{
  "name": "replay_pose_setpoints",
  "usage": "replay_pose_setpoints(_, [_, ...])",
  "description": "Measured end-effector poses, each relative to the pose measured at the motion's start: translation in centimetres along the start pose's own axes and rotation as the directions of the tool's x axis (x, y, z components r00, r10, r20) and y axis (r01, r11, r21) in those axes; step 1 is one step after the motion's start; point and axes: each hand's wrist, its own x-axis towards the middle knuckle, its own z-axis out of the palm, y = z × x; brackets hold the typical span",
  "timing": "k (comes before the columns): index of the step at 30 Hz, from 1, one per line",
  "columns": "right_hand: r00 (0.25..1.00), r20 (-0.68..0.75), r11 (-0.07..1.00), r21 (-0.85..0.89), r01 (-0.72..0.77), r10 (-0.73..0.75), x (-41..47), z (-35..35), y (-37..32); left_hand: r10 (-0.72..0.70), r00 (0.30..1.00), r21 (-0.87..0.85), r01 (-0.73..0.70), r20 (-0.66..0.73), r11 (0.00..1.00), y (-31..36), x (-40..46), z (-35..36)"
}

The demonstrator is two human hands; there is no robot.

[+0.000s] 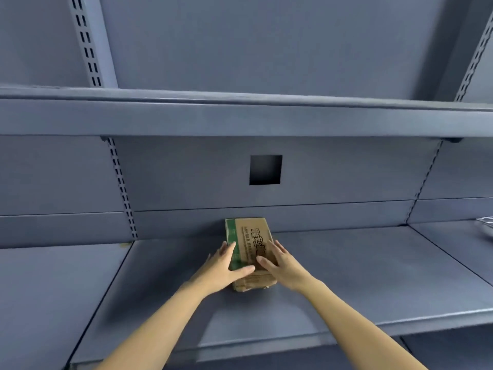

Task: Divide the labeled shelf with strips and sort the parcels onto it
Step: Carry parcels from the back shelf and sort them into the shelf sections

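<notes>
Forearms reach in bare from the bottom edge toward the middle of a grey metal shelf. Left hand lies against the left side of a cardboard parcel, its fingers straight and spread along the green-striped edge, thumb stretched across the top face. Right hand lies against the parcel's right side in the same manner, fingers extended and slightly fanned, thumb pointing inward over the top. Neither hand curls round the box; both press it flat-handed from either side, the thumbs nearly meeting.

The parcel is brown with a green band and dark printed characters, lying lengthwise on the shelf deck, its far end close to the back panel. Whether it touches the panel cannot be told.

Behind it the back panel has a square dark cutout above the parcel. Slotted uprights stand at left and right of the bay. An upper shelf spans the full width overhead. At the far right edge, something pale lies on the neighbouring shelf, too cropped to identify.
</notes>
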Motion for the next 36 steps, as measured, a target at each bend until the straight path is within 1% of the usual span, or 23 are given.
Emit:
replay_pose_setpoints(2, [1.000,0.007,1.000,0.022,0.007,-0.008,0.6,0.5,0.5,0.044,0.999,-0.079,-0.044,-0.008,0.996,-0.1,0.6,0.5])
replay_pose_setpoints(5, [0.999,-0.031,0.995,0.104,-0.004,0.008,0.8,0.8,0.6,0.084,0.996,-0.150,-0.089,-0.040,0.985,0.0,0.6,0.5])
replay_pose_setpoints(7, [0.998,-0.057,0.991,0.130,0.012,-0.005,0.4,0.4,0.0,0.094,0.994,-0.189,-0.105,-0.063,0.976,0.1,0.2,0.2])
replay_pose_setpoints(9, [0.997,-0.063,0.990,0.136,0.042,-0.034,-0.4,-0.5,-1.0,0.084,0.993,-0.235,-0.101,-0.079,0.967,0.6,-0.8,-0.4])
replay_pose_setpoints(12, [0.995,-0.054,0.984,0.150,0.095,-0.088,-2.4,-2.3,-3.8,0.015,0.993,-0.330,-0.053,-0.116,0.943,1.3,-3.3,-1.8])
replay_pose_setpoints(16, [0.975,-0.055,0.972,0.092,0.218,-0.213,-6.3,-3.6,-8.4,-0.021,0.971,-0.363,-0.069,-0.239,0.929,1.9,-9.3,-4.1])
replay_pose_setpoints(19, [0.942,-0.023,0.936,0.099,0.337,-0.336,-9.6,-2.3,-12.2,-0.067,0.944,-0.415,-0.078,-0.324,0.906,1.1,-15.6,-4.9])
replay_pose_setpoints(21, [0.900,0.018,0.891,0.147,0.429,-0.436,-12.0,-0.5,-15.1,-0.120,0.919,-0.437,-0.061,-0.374,0.897,-0.3,-20.4,-5.2])
replay_pose_setpoints(23, [0.843,0.064,0.837,0.177,0.518,-0.535,-14.0,1.9,-18.2,-0.189,0.885,-0.468,-0.037,-0.426,0.883,-2.0,-25.5,-5.8])
replay_pose_setpoints(26, [0.751,0.156,0.761,0.253,0.598,-0.642,-16.6,6.7,-24.3,-0.299,0.792,-0.465,0.021,-0.532,0.885,-5.2,-33.6,-7.6])
replay_pose_setpoints(28, [0.657,0.218,0.689,0.321,0.650,-0.721,-18.4,10.2,-29.4,-0.379,0.708,-0.456,0.091,-0.596,0.885,-7.9,-39.2,-9.2])
replay_pose_setpoints(33, [0.386,0.338,0.510,0.469,0.721,-0.858,-23.3,20.2,-43.0,-0.545,0.441,-0.516,0.195,-0.713,0.834,-15.0,-54.0,-12.9])
replay_pose_setpoints(36, [0.233,0.373,0.423,0.587,0.690,-0.898,-26.1,26.8,-50.1,-0.605,0.291,-0.561,0.228,-0.741,0.796,-19.7,-61.8,-14.6])
